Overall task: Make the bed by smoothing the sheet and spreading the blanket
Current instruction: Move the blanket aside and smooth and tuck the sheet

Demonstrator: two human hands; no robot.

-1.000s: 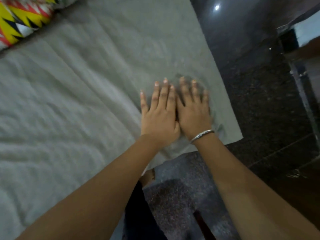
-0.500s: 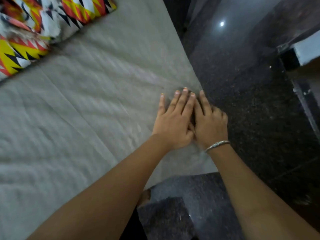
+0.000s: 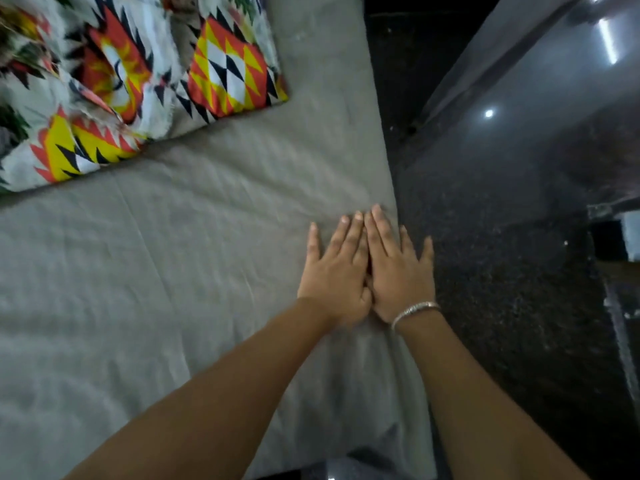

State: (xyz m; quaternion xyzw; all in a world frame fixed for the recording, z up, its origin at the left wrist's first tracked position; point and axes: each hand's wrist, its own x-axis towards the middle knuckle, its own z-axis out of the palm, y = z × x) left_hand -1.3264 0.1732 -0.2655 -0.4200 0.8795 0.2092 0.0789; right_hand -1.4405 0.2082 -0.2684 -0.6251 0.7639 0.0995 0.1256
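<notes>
Both of your hands lie flat on the grey sheet (image 3: 173, 254) at its right-hand edge.

The sheet covers the bed under you, and its right edge runs from the bottom of the view up and away from you, beside the dark floor (image 3: 519, 271). Your left hand (image 3: 337, 271) rests palm-down on the sheet with its fingers straight and pointing away from you, gripping nothing. Your right hand (image 3: 400, 271), with a bracelet (image 3: 414, 310) at the wrist, lies flat just beside it, thumb sides touching; its outer fingers reach past the sheet's edge and show against the floor. The patterned blanket (image 3: 138, 74) lies bunched at the far left of the sheet, well apart from both hands, one corner pointing toward the right edge.
</notes>
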